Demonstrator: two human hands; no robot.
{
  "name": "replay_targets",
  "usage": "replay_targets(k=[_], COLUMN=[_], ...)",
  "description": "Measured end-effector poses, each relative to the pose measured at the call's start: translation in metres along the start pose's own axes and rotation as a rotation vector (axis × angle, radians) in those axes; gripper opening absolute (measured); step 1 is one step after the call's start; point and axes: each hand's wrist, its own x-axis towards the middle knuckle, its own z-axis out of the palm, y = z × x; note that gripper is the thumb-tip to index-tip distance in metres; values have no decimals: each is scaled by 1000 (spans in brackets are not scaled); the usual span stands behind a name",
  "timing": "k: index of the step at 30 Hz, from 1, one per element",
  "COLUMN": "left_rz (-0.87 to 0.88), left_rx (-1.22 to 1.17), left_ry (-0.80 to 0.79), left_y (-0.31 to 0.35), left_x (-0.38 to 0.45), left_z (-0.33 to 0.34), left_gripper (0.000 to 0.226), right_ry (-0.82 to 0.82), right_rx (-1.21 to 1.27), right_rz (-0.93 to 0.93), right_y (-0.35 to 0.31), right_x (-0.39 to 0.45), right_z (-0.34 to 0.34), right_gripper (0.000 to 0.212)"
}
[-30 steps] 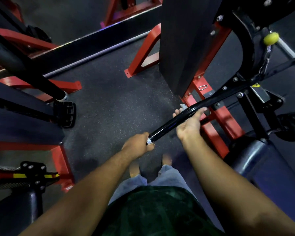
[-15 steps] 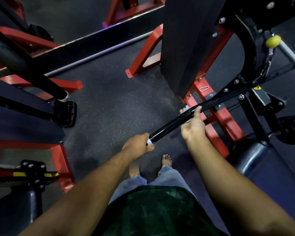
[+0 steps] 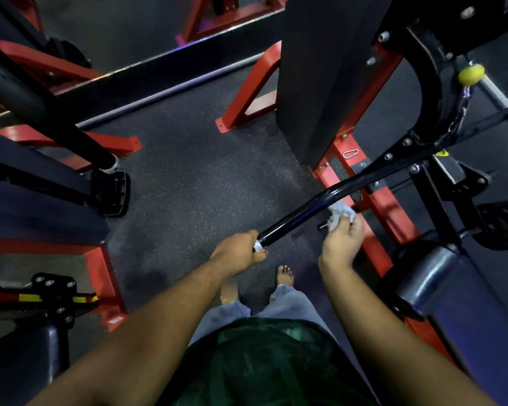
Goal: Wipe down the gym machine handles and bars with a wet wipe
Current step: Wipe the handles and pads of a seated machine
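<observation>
- While the left hand [image 3: 241, 250] grips the end of the black bar [image 3: 308, 208], the bar slants up toward the red frame [image 3: 376, 206].
- Right hand [image 3: 342, 244] pinches a crumpled wipe [image 3: 339, 215] just below the bar.

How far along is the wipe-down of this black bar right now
Done: cannot tell; the black bar looks glossy, but that proves little. In hand: the left hand grips the bar's near end, and the right hand holds the wet wipe just beside the bar, off it. Left: getting the wipe onto the bar; the other machines' bars look untouched.
</observation>
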Motion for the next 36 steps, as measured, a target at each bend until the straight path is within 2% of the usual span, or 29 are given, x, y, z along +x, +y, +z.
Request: replay_targets(k=[1, 3, 6, 8, 10, 13, 15, 17, 21, 23, 25, 28, 30, 32, 34, 36], left_rz=[2, 2, -2, 4, 19, 27, 22, 12, -2, -14, -22, -15, 1, 14, 2, -27], left_rx=[-3, -1, 8, 11, 14, 39, 48, 45, 46, 45, 31, 49, 93, 134, 131, 111], left_ry=[0, 1, 1, 2, 16, 18, 2, 1, 25, 31, 44, 63, 57, 48, 44, 40], left_y=[0, 0, 0, 0, 1, 1, 1, 1, 1, 3, 6, 14, 19, 22, 23, 22], left_x=[0, 0, 0, 0, 0, 0, 0, 0, -1, 1, 3, 8, 12, 14, 17, 19], left_z=[0, 0, -1, -2, -2, -1, -1, 0, -1, 0, 0, -1, 1, 3, 6, 5], left_gripper=[39, 38, 38, 36, 39, 41, 38, 40, 42, 42, 39, 37, 40, 41, 39, 38], right_ry=[-57, -273, -604, -769, -896, -913, -881, -797, -543, -518, -591, -763, -813, -819, -736, -568], right_rx=[-139, -442, -863, -982, -1051, -1161, -1234, -1314, -1353, -1283, -1190, -1136, -1167, -1225, -1286, -1271], right_rz=[-170, -486, -846, -1056, -1223, -1360, -1358, -1283, -961, -862, -897, -1150, -1246, -1263, -1134, -880], right_y=[-2, -1, 10, 22, 32, 22, 5, -14, -43, -42, -30, -7, -2, -12, -26, -40], right_x=[7, 11, -5, -28, -44, -32, -7, 29, 89, 89, 67, 35, 41, 65, 100, 139], right_z=[-5, -8, 0, 7, 10, 13, 13, 12, 2, 1, 4, 1, -5, -8, -11, -20], right_gripper=[25, 35, 50, 54, 46, 33, 28, 38, 49, 47, 44, 38, 32, 30, 38, 43])
